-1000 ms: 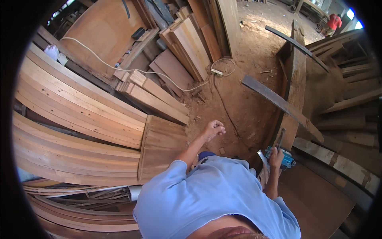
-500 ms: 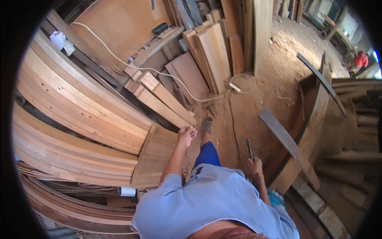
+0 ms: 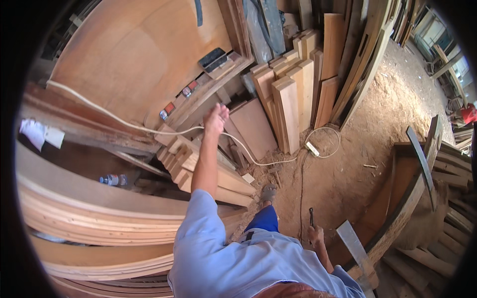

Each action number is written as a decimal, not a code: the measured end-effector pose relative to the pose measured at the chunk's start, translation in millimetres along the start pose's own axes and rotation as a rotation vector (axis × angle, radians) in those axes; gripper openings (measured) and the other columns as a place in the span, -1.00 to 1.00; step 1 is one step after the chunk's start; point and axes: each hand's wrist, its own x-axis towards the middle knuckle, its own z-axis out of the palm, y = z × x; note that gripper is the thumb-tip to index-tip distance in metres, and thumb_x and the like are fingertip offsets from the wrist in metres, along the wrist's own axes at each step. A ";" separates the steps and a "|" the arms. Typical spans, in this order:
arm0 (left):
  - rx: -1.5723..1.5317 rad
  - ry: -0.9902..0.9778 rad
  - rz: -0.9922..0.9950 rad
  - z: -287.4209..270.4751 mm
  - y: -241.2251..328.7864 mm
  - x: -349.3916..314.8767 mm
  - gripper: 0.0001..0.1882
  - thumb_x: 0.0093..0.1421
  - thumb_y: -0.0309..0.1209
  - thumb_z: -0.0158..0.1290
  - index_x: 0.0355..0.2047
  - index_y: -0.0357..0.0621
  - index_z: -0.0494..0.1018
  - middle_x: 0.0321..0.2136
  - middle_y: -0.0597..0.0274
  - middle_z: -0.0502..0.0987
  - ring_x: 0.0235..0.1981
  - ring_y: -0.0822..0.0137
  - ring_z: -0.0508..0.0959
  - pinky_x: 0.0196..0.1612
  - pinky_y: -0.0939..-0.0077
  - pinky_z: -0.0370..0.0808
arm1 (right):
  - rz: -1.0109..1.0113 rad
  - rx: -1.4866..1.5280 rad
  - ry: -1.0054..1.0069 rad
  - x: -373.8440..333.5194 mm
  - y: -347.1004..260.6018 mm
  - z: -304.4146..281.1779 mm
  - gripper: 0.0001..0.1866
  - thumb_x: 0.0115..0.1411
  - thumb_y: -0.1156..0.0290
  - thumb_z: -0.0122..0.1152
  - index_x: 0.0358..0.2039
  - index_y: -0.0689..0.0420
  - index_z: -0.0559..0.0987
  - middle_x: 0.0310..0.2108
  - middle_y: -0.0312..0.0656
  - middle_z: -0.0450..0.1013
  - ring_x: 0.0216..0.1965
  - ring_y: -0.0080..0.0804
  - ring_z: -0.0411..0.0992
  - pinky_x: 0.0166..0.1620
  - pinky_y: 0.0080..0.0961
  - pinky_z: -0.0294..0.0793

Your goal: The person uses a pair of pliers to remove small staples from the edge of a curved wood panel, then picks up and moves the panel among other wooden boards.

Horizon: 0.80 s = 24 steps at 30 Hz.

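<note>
2 hands show: left hand [image 3: 215,119], upper centre, grip half-open, seemingly empty; right hand [image 3: 316,235], lower right, closed round a dark tool [image 3: 311,215].

Left hand [image 3: 216,119] in front of white cable [image 3: 169,133], right hand [image 3: 315,235] around dark tool [image 3: 311,217]

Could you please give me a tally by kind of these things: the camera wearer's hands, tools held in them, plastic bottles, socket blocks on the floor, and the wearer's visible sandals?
Hands: 2, left hand and right hand
Held tools: 1, dark tool
Bottles: 1, clear bottle
Socket blocks: 1, pale socket block
Sandals: 1, grey sandal
Total: 6
</note>
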 end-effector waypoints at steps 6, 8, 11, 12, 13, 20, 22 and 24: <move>0.081 0.148 0.048 52.4 106.9 154.0 -0.66 0.38 -0.20 0.14 0.03 -0.12 0.44 -0.06 0.12 0.61 -0.09 0.12 0.64 -0.07 0.23 0.59 | 0.026 -0.092 -0.011 18.5 -20.2 -27.9 -0.68 0.23 0.30 0.15 -0.46 0.36 0.57 -0.65 -0.10 0.47 -0.62 -0.34 0.50 -0.56 -0.29 0.46; 0.169 0.185 0.043 76.8 128.5 182.4 -0.63 0.40 -0.16 0.10 0.06 -0.12 0.42 -0.03 0.10 0.60 -0.09 0.13 0.64 -0.06 0.25 0.58 | 0.152 0.089 -0.063 10.9 -47.5 -42.0 -0.68 0.23 0.31 0.15 -0.47 0.37 0.57 -0.65 -0.10 0.47 -0.61 -0.34 0.50 -0.56 -0.31 0.45; 0.046 0.314 0.093 80.9 131.7 188.8 -0.57 0.41 -0.09 0.05 0.12 -0.08 0.37 0.05 0.05 0.57 -0.06 0.13 0.62 -0.05 0.27 0.57 | 0.178 0.057 -0.006 13.7 -59.4 -47.0 -0.70 0.23 0.33 0.14 -0.46 0.36 0.58 -0.64 -0.11 0.47 -0.62 -0.36 0.50 -0.57 -0.33 0.43; -0.034 0.368 0.119 78.2 126.8 184.6 -0.55 0.42 -0.07 0.03 0.14 -0.07 0.35 0.08 0.03 0.55 -0.05 0.13 0.61 -0.05 0.28 0.57 | 0.162 -0.001 0.034 15.6 -56.4 -45.2 -0.70 0.23 0.34 0.14 -0.46 0.36 0.58 -0.64 -0.11 0.47 -0.62 -0.37 0.50 -0.58 -0.34 0.43; -0.149 0.328 0.149 60.0 113.8 178.1 -0.53 0.40 -0.05 0.03 0.16 -0.03 0.31 0.13 -0.01 0.50 0.01 0.10 0.57 -0.04 0.25 0.57 | 0.188 0.036 0.016 18.4 -54.6 -42.5 -0.71 0.23 0.33 0.14 -0.45 0.34 0.59 -0.64 -0.12 0.47 -0.62 -0.37 0.50 -0.58 -0.34 0.42; 0.026 0.418 -0.389 -96.5 -178.7 0.1 -0.73 0.37 -0.16 0.11 -0.12 -0.07 0.44 -0.24 0.20 0.54 -0.23 0.28 0.64 -0.30 0.45 0.65 | 0.185 -0.151 -0.192 19.0 -63.0 -24.8 -0.58 0.21 0.09 0.16 -0.35 0.24 0.70 -0.41 0.02 0.63 -0.37 -0.16 0.64 -0.27 -0.17 0.58; 0.426 0.057 -0.976 -87.8 -239.1 -77.5 -0.69 0.37 -0.14 0.00 -0.55 0.21 0.37 -0.76 0.42 0.31 -0.77 0.37 0.37 -0.77 0.51 0.20 | 0.247 -0.078 -0.228 7.2 -78.0 -15.3 -0.58 0.22 0.09 0.16 -0.30 0.25 0.70 -0.41 0.01 0.63 -0.37 -0.17 0.64 -0.26 -0.16 0.61; 0.597 -0.607 -1.125 -139.5 -302.3 -143.7 -0.74 0.28 -0.21 0.09 -0.40 -0.12 0.58 -0.62 0.19 0.58 -0.67 0.34 0.53 -0.72 0.39 0.35 | 0.244 -0.053 -0.199 2.5 -60.5 -5.3 -0.58 0.23 0.10 0.15 -0.30 0.26 0.68 -0.44 -0.03 0.62 -0.42 -0.21 0.62 -0.31 -0.19 0.60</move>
